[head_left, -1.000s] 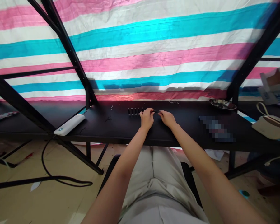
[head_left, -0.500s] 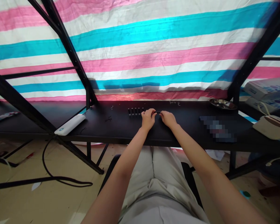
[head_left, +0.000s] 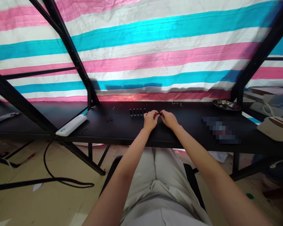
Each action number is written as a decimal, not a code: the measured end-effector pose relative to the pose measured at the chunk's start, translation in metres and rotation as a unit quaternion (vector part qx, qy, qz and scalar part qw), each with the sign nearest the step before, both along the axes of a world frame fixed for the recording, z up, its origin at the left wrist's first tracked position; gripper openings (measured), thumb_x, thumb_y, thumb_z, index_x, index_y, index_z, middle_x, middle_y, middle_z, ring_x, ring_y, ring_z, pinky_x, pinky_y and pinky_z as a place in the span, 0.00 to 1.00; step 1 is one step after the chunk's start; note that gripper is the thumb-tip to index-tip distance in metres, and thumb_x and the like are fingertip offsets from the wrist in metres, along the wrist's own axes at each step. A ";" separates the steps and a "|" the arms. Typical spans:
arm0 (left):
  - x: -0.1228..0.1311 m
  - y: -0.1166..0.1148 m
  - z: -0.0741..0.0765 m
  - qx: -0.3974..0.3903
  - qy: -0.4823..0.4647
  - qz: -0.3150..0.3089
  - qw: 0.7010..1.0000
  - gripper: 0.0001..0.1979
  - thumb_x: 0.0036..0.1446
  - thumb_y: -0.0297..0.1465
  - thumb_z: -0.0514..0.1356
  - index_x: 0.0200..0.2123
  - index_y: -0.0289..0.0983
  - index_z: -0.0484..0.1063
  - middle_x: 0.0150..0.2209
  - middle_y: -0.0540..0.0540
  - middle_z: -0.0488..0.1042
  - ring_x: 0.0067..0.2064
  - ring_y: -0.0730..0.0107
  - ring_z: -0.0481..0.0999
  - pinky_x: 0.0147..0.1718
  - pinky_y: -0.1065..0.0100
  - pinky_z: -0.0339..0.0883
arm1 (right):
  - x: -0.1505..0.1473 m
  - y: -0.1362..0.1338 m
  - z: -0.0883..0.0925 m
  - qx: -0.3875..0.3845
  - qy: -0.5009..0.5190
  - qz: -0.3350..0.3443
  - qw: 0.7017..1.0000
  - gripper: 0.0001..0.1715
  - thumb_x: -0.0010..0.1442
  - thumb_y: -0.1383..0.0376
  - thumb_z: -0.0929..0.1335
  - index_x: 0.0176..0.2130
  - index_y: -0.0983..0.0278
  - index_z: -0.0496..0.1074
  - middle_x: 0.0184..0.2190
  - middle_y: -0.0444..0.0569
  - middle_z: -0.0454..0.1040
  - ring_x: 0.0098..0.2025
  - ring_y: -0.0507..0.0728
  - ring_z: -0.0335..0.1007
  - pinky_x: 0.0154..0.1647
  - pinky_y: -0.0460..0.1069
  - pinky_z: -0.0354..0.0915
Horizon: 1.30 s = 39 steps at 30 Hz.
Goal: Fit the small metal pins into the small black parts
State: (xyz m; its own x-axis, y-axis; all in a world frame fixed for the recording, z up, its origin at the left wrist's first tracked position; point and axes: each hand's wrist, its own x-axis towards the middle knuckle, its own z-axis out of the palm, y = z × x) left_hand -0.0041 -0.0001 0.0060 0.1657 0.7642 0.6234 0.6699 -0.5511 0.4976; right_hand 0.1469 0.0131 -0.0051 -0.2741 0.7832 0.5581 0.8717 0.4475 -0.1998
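Note:
Over the black table, my left hand (head_left: 151, 120) and my right hand (head_left: 169, 120) meet fingertip to fingertip. Both are closed in a pinch on a small dark stick-like piece (head_left: 159, 114), mostly covered by the fingers. Its exact kind is too small to make out. Just left of my left hand is a row of several short black cylinders (head_left: 137, 112) with pale ends. Several tiny whitish bits (head_left: 176, 103) lie farther back, to the right of my hands.
A white oblong device (head_left: 71, 125) lies at the left, near thin dark scraps (head_left: 110, 119). At the right are a shiny metal dish (head_left: 226, 105), a pixelated item (head_left: 220, 130) and a beige case (head_left: 275, 128). Black frame posts (head_left: 72, 51) rise on both sides.
My fingertips have drawn closer together, and less of the dark piece shows between them. The row of black cylinders stays as it was.

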 end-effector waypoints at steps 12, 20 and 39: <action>-0.013 0.009 0.004 0.094 -0.353 0.107 0.925 0.14 0.64 0.34 0.42 0.37 0.36 0.65 0.30 0.47 0.71 0.33 0.72 0.71 0.40 0.68 0.62 | -0.044 0.041 0.000 -0.179 0.174 -0.058 0.967 0.07 0.56 0.63 0.65 0.32 0.65 0.69 0.31 0.48 0.73 0.32 0.53 0.67 0.33 0.46 0.59; -0.014 0.013 0.000 0.089 -0.370 0.095 0.920 0.14 0.65 0.35 0.42 0.37 0.36 0.64 0.30 0.47 0.70 0.33 0.73 0.71 0.39 0.69 0.63 | -0.077 0.053 0.003 -0.233 0.104 -0.092 0.963 0.12 0.59 0.61 0.65 0.42 0.64 0.71 0.41 0.51 0.75 0.45 0.57 0.69 0.43 0.48 0.60; -0.007 0.008 -0.002 0.106 -0.164 0.042 0.980 0.10 0.62 0.31 0.46 0.39 0.37 0.66 0.35 0.44 0.72 0.39 0.66 0.70 0.43 0.62 0.62 | -0.021 0.012 0.001 -0.170 -0.045 -0.111 0.978 0.23 0.61 0.54 0.60 0.50 0.63 0.68 0.49 0.56 0.66 0.51 0.62 0.61 0.47 0.55 0.59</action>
State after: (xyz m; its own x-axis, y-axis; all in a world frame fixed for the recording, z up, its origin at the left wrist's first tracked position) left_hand -0.0115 0.0078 0.0041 -0.1281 0.6144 0.7785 0.5410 -0.6146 0.5741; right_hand 0.1254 0.0249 -0.0042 -0.1122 0.9650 0.2372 0.9607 0.1663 -0.2220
